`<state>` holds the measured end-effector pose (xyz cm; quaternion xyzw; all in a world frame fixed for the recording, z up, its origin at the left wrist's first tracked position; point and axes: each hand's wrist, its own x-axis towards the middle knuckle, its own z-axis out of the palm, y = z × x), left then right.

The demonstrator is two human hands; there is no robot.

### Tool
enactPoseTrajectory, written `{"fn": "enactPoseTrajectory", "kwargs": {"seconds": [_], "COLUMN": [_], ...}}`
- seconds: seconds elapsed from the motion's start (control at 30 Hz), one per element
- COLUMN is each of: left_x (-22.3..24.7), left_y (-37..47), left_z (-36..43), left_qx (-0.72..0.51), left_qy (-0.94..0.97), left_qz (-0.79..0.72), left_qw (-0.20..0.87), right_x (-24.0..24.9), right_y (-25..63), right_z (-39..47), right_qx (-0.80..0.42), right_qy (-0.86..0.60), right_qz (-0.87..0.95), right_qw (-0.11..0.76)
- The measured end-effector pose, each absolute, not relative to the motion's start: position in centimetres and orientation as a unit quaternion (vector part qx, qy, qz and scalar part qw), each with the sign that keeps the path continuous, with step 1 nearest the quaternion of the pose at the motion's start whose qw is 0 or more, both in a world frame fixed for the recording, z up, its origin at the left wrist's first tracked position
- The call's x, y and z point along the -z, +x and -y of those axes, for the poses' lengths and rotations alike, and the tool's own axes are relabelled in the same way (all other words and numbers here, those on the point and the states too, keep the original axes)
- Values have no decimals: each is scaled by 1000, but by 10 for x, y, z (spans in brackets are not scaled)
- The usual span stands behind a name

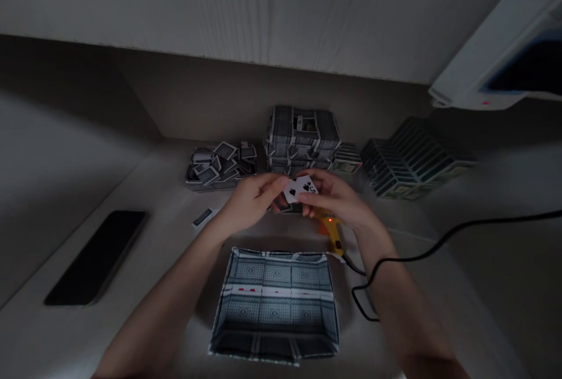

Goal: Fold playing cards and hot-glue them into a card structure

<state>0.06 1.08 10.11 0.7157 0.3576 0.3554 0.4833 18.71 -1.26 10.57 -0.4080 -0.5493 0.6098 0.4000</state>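
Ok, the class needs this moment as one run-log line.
left hand: holds playing card; right hand: holds same card; between forearms: open box; left side: black phone

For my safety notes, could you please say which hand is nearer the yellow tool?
The right hand, close beside the yellow tool; the left hand is farther off, to its left.

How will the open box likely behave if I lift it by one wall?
The box probably feels light for its size, since it looks built from thin cards. Its sides may flex, as seams run between the cards. Set down, it seems unlikely to tip, being wide and low.
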Motion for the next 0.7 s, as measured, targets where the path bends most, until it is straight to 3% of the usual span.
{"fn": "enactPoseTrajectory", "kwargs": {"seconds": [0.27, 0.4, 0.57, 0.7], "left_x": [-97, -102, -122, -129], "left_y": [5, -7, -38, -51], "left_z": [-14, -21, -29, -29], "left_qx": [-401, -420, -453, -464], "left_qy": [717, 714, 656, 659], "left_qz": [-405, -427, -508, -521], "left_qw": [402, 363, 327, 282], "right_x": [-108, -103, -62, -23], "right_y": [182, 209, 253, 254], "right_z": [28, 39, 57, 69], "right_qx": [-564, -460, -266, -313], "right_qy": [-460, -564, -734, -736], "right_qz": [569, 585, 588, 567], "right_qw": [382, 357, 210, 197]}}
